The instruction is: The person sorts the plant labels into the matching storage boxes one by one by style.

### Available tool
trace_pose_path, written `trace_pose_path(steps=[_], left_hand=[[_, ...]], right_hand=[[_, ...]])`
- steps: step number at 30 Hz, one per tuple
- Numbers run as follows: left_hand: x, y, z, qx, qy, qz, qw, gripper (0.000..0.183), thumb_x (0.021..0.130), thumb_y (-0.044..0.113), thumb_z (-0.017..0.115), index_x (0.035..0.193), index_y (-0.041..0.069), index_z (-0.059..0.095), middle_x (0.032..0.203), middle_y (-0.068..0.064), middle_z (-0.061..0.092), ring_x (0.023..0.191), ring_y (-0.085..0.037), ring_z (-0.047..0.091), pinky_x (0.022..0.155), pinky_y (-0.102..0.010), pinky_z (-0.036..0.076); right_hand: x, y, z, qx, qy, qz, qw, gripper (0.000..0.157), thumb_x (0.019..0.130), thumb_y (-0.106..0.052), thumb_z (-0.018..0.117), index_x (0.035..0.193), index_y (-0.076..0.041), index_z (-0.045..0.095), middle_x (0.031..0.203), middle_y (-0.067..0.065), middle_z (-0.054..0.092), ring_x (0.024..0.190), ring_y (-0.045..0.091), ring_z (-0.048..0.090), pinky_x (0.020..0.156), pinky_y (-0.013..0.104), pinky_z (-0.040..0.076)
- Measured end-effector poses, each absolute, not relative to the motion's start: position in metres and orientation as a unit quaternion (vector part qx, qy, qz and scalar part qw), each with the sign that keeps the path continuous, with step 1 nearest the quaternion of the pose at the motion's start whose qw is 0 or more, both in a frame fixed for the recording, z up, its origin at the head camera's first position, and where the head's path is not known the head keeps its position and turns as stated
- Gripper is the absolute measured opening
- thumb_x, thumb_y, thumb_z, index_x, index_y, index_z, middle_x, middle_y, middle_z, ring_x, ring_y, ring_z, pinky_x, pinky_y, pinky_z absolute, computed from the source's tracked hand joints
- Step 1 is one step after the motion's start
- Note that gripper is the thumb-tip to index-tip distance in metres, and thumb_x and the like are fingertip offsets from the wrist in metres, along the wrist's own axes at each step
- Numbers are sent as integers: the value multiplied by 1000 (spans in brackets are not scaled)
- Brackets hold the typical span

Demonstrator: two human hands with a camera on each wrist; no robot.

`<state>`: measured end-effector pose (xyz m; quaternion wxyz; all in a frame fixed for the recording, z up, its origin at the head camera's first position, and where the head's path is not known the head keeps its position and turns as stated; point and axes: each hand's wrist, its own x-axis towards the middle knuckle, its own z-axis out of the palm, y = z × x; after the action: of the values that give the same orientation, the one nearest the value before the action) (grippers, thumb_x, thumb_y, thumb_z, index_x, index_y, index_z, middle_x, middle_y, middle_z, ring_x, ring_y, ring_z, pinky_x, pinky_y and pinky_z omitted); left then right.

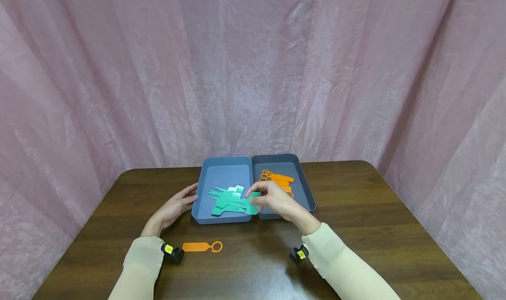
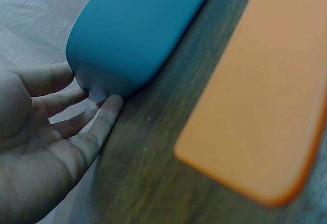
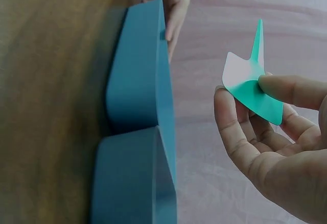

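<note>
My right hand (image 1: pixel 272 199) pinches a green T-shaped plant label (image 3: pixel 253 86) between thumb and fingers, over the right edge of the left tray. The label's pointed stem sticks out past the fingertips. More green plant labels (image 1: pixel 224 207) lie piled in the lighter blue tray (image 1: pixel 221 170). My left hand (image 1: pixel 174 207) rests its fairly straight fingers against that tray's left wall; the left wrist view shows the fingertips at its corner. An orange tag with a ring end (image 1: pixel 196 247) lies on the table, nearer me than the left hand.
Close beside the left tray stands a darker grey-blue tray (image 1: pixel 304 194) with several orange ring tags (image 1: pixel 281 177) in it. Both stand towards the back of a brown wooden table (image 1: pixel 356 212). A pink curtain (image 1: pixel 253 93) hangs behind.
</note>
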<state>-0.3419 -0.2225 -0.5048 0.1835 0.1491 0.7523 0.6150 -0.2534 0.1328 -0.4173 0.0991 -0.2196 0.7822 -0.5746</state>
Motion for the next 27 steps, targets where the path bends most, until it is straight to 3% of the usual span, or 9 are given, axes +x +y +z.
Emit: trace_pose_path(steps=[5, 11, 15, 19, 27], left_hand=[[-342, -221, -505, 152, 752, 614, 185, 62, 114, 18, 41, 168, 6, 11, 171, -24, 12, 155, -42, 21, 125, -58, 23], [-343, -220, -506, 153, 752, 615, 181, 62, 114, 17, 41, 167, 5, 11, 171, -24, 13, 155, -42, 22, 125, -58, 22], [-343, -220, -507, 152, 754, 613, 181, 62, 114, 17, 40, 167, 5, 11, 171, -24, 13, 155, -42, 22, 126, -58, 22], [-341, -218, -506, 149, 752, 615, 182, 62, 114, 17, 40, 167, 5, 11, 171, -24, 14, 155, -42, 23, 126, -58, 22], [-339, -217, -503, 157, 753, 613, 181, 63, 114, 16, 41, 167, 3, 10, 170, -27, 13, 154, -44, 22, 125, -59, 23]], right_hand=[[-264, 137, -409, -215, 784, -574, 93, 17, 96, -2, 65, 110, 2, 73, 124, 14, 61, 82, 53, 58, 82, 64, 56], [-277, 139, -397, -202, 783, -582, 93, 23, 96, -1, 65, 117, 7, 70, 117, 15, 63, 81, 44, 59, 85, 65, 55], [-286, 136, -388, -196, 792, -571, 91, 21, 97, -3, 65, 116, 3, 73, 112, 16, 67, 76, 38, 62, 76, 48, 60], [-294, 133, -382, -189, 796, -567, 98, 20, 98, -3, 64, 116, -1, 74, 114, 14, 69, 71, 28, 63, 65, 31, 57], [-310, 122, -374, -186, 809, -550, 94, 19, 101, -4, 62, 115, -3, 75, 127, 12, 67, 73, 30, 60, 64, 32, 58]])
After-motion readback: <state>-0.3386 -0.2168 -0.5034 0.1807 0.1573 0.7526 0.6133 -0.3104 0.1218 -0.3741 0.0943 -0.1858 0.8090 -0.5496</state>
